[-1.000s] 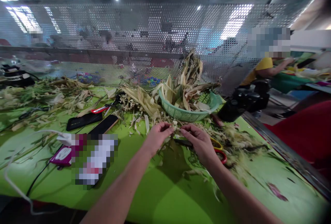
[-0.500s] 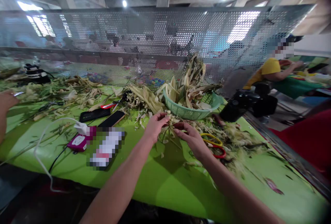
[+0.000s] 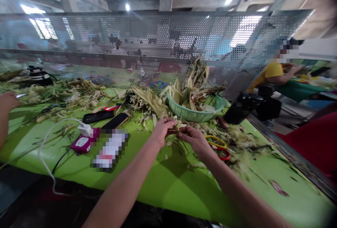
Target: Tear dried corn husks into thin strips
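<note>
In front of me, my left hand [image 3: 162, 132] pinches a small pale bundle of dried husk [image 3: 177, 122] between thumb and fingers. My right hand [image 3: 194, 139] is closed at the lower side of the same bundle, its thumb and fingertips pressed together on the thin stems. Part of the bundle is hidden by the fingers. Just right of my right hand lie scissors with yellow and red handles [image 3: 218, 141], partly among the scraps. Behind both hands a green plastic basket [image 3: 192, 115] holds large dried corn husks [image 3: 181, 94].
Phones, one blurred, and a purple power box [image 3: 83, 143] with a white plug lie left on the green tabletop [image 3: 158, 189]. Scraps and corn silk [image 3: 244, 143] spread right, near a black cylinder [image 3: 238, 110]. Another person's hand [image 3: 8, 101] is far left; a perforated metal screen [image 3: 142, 45] stands behind.
Both hands have shifted slightly to the right and stay close together. The fingers have turned the husk bundle, and its pale top sits a little differently. The view has tilted slightly.
</note>
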Demonstrator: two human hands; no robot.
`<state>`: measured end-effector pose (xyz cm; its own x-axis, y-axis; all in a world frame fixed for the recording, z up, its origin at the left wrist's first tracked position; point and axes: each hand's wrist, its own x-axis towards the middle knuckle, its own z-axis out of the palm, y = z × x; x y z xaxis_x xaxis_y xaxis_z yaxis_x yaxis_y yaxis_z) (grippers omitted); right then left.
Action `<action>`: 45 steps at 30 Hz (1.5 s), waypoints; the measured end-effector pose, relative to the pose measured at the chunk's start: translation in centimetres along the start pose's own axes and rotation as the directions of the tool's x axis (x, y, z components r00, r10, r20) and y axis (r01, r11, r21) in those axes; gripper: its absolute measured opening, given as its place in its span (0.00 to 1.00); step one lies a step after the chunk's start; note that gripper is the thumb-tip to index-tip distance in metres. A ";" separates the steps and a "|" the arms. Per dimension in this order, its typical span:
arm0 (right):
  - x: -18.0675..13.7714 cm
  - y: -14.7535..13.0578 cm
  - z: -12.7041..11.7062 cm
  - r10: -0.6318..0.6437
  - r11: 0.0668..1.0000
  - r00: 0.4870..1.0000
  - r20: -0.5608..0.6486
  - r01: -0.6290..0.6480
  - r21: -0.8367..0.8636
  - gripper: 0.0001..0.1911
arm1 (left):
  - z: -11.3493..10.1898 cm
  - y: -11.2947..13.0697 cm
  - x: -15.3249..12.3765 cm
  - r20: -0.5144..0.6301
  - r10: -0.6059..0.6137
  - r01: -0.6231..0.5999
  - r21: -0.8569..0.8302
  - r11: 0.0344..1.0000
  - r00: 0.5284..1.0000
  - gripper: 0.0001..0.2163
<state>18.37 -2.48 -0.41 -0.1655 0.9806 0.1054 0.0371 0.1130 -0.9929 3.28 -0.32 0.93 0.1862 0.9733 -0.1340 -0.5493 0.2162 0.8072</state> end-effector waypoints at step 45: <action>-2.0 0.6 2.6 -0.147 0.740 0.902 0.406 0.373 -0.560 0.08 | -4.9 2.6 3.7 -0.420 0.298 -0.325 0.007 0.946 0.857 0.17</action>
<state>16.12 -4.78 -1.34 -0.5553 0.8023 0.2189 0.5176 0.5394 -0.6642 -1.50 4.23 -0.29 -0.3462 0.9309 -0.1161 -0.5739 -0.1123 0.8112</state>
